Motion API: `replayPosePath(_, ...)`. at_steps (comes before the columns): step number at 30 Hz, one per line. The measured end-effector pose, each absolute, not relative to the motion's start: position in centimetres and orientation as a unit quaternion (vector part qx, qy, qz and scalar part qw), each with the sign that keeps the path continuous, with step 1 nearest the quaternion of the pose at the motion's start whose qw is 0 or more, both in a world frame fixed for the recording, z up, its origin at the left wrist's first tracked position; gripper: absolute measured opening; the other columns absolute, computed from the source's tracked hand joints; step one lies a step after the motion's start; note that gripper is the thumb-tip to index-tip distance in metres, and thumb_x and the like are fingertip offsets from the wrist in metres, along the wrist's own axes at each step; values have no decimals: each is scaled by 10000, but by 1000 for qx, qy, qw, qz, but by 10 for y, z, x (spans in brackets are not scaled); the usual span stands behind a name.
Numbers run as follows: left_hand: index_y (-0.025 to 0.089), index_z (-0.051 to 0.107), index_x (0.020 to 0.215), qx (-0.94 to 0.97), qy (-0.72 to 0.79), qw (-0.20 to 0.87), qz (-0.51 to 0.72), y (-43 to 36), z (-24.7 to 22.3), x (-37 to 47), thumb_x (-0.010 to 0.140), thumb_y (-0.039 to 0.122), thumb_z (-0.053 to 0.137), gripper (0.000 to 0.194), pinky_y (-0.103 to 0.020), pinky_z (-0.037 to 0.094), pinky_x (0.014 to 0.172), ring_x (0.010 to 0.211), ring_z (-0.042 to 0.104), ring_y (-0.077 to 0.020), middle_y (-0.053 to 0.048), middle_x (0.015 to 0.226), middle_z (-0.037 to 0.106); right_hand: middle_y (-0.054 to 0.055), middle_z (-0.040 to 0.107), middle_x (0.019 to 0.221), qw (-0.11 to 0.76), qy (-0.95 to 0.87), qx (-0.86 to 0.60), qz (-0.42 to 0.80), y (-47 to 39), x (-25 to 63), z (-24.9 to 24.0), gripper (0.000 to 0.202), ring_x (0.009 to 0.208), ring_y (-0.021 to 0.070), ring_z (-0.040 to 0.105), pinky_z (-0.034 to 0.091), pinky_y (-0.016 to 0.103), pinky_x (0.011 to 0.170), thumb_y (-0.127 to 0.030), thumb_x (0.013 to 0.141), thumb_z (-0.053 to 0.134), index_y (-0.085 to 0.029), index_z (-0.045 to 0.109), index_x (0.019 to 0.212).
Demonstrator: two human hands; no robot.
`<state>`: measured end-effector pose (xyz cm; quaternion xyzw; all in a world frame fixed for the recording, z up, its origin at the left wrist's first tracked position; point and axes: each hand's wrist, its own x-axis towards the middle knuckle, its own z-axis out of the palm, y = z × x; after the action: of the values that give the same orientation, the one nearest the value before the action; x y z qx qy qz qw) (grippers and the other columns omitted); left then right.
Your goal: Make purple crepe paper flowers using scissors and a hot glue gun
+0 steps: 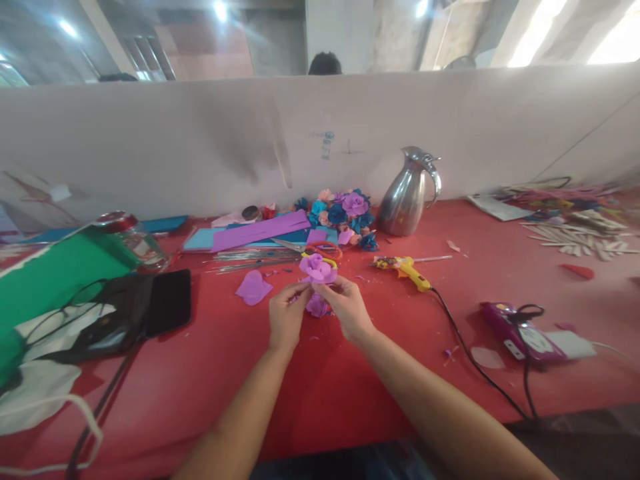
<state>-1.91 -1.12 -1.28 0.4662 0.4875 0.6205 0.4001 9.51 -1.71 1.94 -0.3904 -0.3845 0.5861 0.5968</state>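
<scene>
Above the red table, my left hand and my right hand pinch a purple paper flower from either side, fingers closed at its underside. More purple paper shows just below, between the hands; whether it joins the flower I cannot tell. Purple petals lie left of my left hand. Scissors with red and yellow handles lie behind the flower. To the right rests a yellow glue gun with a clear stick in its back.
Blue, purple and pink paper flowers are piled behind the scissors, beside purple paper strips. A steel jug stands back right. A purple power strip with cables lies right. A black phone and glass jar are left.
</scene>
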Motion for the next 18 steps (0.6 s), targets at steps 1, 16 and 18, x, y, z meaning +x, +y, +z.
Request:
replayPosePath(1, 195, 759, 809, 474, 489, 390, 619, -11, -13, -19, 660, 322, 742, 197, -290, 474, 752, 779, 639, -184, -33, 811, 734, -20, 590, 607, 599, -387, -386, 584, -17, 95, 18, 281, 515, 84, 455, 369, 221, 509, -390, 600, 754, -156, 669, 730)
replayPosePath(16, 177, 733, 894, 508, 456, 434, 588, -13, -4, -22, 676, 312, 718, 256, -307, 460, 781, 822, 623, -205, -42, 858, 723, -3, 598, 705, 607, -448, -348, 557, -14, 95, 14, 254, 597, 123, 504, 426, 244, 576, -390, 663, 702, -199, 644, 820)
replayPosePath(18, 175, 723, 929, 514, 439, 452, 582, -13, -2, -23, 686, 305, 714, 276, -315, 459, 801, 835, 622, -203, -43, 893, 721, 15, 617, 764, 606, -471, -346, 540, -12, 95, 11, 265, 671, 150, 544, 448, 263, 633, -398, 676, 689, -206, 647, 854)
